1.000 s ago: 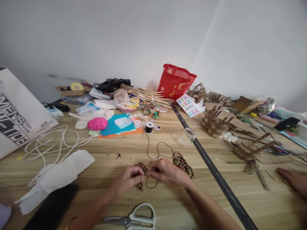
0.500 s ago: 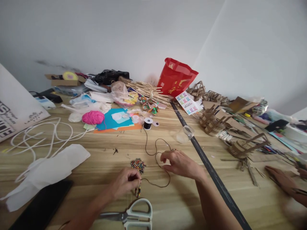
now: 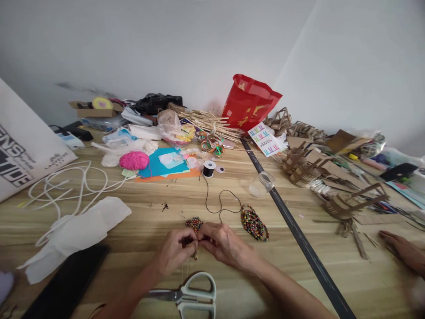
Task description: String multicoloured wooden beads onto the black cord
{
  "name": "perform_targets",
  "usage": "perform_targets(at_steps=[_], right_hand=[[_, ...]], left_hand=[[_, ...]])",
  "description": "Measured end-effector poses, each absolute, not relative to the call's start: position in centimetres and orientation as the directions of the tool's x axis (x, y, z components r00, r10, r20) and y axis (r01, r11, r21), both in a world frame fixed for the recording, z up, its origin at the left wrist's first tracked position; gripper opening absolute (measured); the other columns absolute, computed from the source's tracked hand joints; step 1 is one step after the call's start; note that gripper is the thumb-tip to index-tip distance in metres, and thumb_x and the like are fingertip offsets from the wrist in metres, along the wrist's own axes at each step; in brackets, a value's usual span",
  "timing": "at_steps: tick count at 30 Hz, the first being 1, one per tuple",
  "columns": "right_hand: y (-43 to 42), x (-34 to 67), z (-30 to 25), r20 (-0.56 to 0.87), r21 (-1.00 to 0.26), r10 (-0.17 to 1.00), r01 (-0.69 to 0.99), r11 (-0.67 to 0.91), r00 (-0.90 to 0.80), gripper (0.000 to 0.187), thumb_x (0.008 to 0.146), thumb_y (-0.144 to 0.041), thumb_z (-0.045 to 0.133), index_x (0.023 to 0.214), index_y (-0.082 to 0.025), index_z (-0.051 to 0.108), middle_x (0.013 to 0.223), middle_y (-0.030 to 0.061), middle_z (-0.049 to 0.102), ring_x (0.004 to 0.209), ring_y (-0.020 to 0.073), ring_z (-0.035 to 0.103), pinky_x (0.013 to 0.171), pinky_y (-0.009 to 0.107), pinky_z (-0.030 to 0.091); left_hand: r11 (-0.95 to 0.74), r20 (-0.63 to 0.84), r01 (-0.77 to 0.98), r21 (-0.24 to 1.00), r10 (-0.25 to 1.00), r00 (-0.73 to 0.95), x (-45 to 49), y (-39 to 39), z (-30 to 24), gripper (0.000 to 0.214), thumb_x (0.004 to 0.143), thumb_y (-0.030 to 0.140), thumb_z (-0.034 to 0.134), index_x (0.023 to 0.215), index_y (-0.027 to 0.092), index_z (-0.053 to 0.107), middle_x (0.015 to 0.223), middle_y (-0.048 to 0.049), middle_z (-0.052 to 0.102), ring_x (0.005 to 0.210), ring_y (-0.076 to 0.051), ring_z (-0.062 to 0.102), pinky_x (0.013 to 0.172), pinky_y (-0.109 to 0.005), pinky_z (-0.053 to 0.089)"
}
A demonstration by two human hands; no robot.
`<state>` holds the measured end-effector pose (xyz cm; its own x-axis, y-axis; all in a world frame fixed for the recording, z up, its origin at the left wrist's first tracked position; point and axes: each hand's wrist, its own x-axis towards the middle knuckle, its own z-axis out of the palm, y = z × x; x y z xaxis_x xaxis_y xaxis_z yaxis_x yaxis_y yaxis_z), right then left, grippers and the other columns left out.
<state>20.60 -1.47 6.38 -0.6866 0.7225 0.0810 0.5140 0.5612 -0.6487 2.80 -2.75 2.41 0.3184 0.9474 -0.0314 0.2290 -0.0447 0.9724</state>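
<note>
Bringing right hand (image 3: 222,243) back against left hand (image 3: 174,252), pinching beaded cord (image 3: 195,255) tight with both at 6 o'clock on cluttered wooden table (image 3: 149,208); leaving scissors (image 3: 195,296) lying just nearer, bead strands (image 3: 254,222) at 1 o'clock; facing bare white wall (image 3: 166,44) at 12 o'clock.

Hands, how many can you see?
3. The left hand and right hand pinch a beaded cord in the middle; another person's hand lies at the right edge. More may be hidden.
</note>
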Motion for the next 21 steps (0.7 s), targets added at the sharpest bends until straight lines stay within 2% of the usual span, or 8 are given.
perform_targets(at_steps=[3,9,13,16,21], right_hand=[[-1.5,20.8,6.4,0.112,-0.606,0.713,0.521,0.601,-0.692,0.013,0.086,-0.006,0.05,0.085,-0.018,0.057,0.082,0.0013,0.058,0.072,0.0115,0.055,0.064,0.019,0.037],[-1.3,21.4,7.2,0.045,-0.453,0.708,0.617,0.643,-0.705,0.01,0.09,-0.01,0.047,0.089,-0.016,0.054,0.084,0.0028,0.057,0.068,0.0119,0.054,0.061,0.021,0.034],[-1.2,21.6,7.8,0.003,-0.356,0.711,0.664,0.658,-0.703,0.01,0.092,-0.014,0.044,0.087,-0.016,0.053,0.081,0.0035,0.056,0.069,0.0132,0.054,0.061,0.022,0.033],[-1.2,21.7,8.2,-0.006,-0.351,0.706,0.663,0.661,-0.708,0.009,0.092,-0.013,0.045,0.087,-0.016,0.052,0.082,0.0026,0.057,0.068,0.0122,0.053,0.059,0.022,0.031],[-1.2,21.9,8.6,0.004,-0.348,0.695,0.65,0.675,-0.719,0.008,0.092,-0.015,0.046,0.086,-0.016,0.052,0.084,0.0021,0.056,0.068,0.0116,0.052,0.059,0.022,0.031]], left_hand=[[-0.028,-0.049,0.231,0.973,0.945,0.322,2.8,-2.9,2.8,0.013,0.071,0.024,0.059,0.063,0.015,0.063,0.059,-0.0015,0.062,0.06,-0.016,0.056,0.058,-0.024,0.042],[0.049,-0.079,0.102,0.994,0.943,0.324,2.2,-2.2,1.9,0.02,0.075,0.031,0.06,0.076,0.014,0.069,0.072,-0.005,0.07,0.07,-0.02,0.062,0.066,-0.027,0.047],[0.159,-0.149,-0.016,0.987,0.952,0.267,1.9,-1.8,1.3,0.021,0.067,0.03,0.07,0.083,0.015,0.068,0.075,-0.0058,0.073,0.073,-0.02,0.065,0.066,-0.028,0.048],[0.209,-0.177,-0.101,0.973,0.948,0.264,1.8,-1.6,1.3,0.029,0.063,0.027,0.075,0.088,0.015,0.065,0.073,-0.0049,0.074,0.071,-0.02,0.066,0.065,-0.028,0.048],[0.212,-0.182,-0.094,0.973,0.95,0.254,1.9,-1.6,1.1,0.022,0.062,0.031,0.075,0.071,0.013,0.066,0.07,-0.006,0.074,0.066,-0.018,0.065,0.062,-0.026,0.048]])
